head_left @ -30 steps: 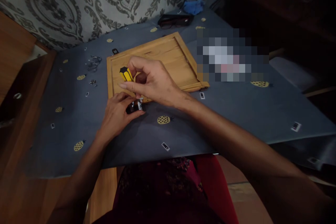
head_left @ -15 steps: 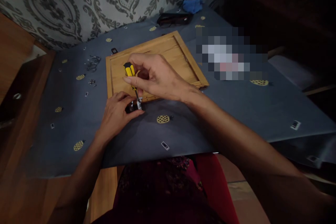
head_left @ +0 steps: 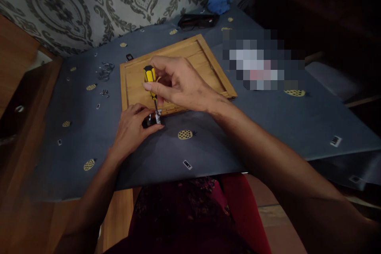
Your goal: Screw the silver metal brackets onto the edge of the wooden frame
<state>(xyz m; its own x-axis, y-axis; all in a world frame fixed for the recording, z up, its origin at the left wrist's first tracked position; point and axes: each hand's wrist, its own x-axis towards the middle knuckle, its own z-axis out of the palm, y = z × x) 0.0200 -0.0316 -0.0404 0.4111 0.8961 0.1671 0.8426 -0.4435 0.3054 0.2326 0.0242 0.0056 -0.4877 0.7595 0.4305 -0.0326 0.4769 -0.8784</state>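
right hand (head_left: 178,87) is curled round the yellow-and-black screwdriver (head_left: 149,77), fingers closed on the handle, shaft nearly upright with its tip down on the small metal fitting (head_left: 155,119) at the near edge of the wooden panel (head_left: 205,67). left hand (head_left: 132,127) lies on the blue tablecloth (head_left: 238,135) just below, fingers bent and pinching that fitting from the left side. it looks like a hinge or bracket, though it's too dark and small to be sure. off to the left, loose screws (head_left: 104,93) sit scattered on the cloth, and black glasses (head_left: 198,21) lie at the far edge by the wall.
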